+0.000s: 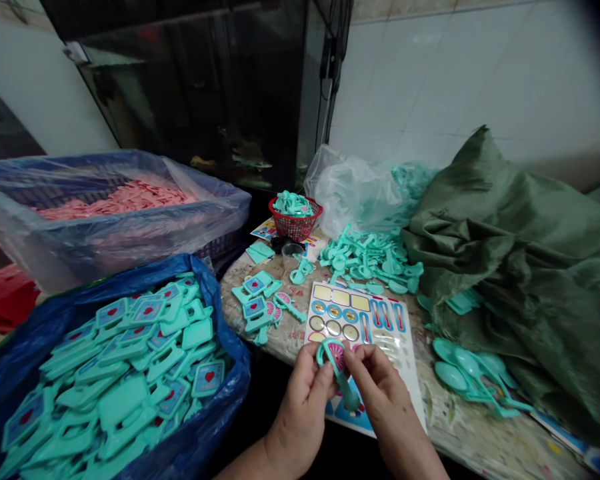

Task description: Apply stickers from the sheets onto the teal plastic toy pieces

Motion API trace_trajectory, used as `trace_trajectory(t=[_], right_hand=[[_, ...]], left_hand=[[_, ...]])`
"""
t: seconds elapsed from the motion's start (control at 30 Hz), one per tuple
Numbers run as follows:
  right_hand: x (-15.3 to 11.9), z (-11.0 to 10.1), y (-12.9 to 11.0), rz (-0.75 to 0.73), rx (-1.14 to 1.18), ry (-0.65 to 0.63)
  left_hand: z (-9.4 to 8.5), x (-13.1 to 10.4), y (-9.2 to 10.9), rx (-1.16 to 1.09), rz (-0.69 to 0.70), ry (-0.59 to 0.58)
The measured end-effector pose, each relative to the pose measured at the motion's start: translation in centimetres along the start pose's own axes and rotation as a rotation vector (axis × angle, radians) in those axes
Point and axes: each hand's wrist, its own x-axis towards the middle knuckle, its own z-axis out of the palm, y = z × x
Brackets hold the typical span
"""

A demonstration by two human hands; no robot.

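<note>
A teal plastic toy piece (351,396) with a rounded head and a handle is between my hands. On its head is a pink, fan-shaped sticker (337,353). My left hand (300,407) pinches the head from the left. The fingers of my right hand (387,393) are closed at the sticker's right edge; a bit of pink shows by the fingertips, and I cannot tell if it is a separate sticker. Beneath both hands lies a white sticker sheet (403,333) with round, rectangular and thermometer-shaped stickers.
Left stands a blue bag (235,360) of teal pieces, several with heart stickers. Behind it is a plastic-lined crate (200,193) of pink parts. The table (460,433) holds loose teal parts (370,260), a red basket (295,227), teal spoons (467,367) and a green sack (520,240).
</note>
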Motion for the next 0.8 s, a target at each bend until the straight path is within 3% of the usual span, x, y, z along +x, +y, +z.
trace_trajectory(t=[0.4,0.67,0.8], right_hand=[[0.1,0.2,0.4,-0.077,-0.132,0.019],[0.9,-1.4,0.8,-0.106,-0.737,0.037],[2.8,-2.1,0.7,-0.146,-0.86,0.039]], left_hand=[[0.0,0.0,0.1,0.052,-0.008,0.027],[-0.8,0.5,-0.3,0.311,0.059,0.159],[-2.2,1.2,0.7,0.504,0.1,0.232]])
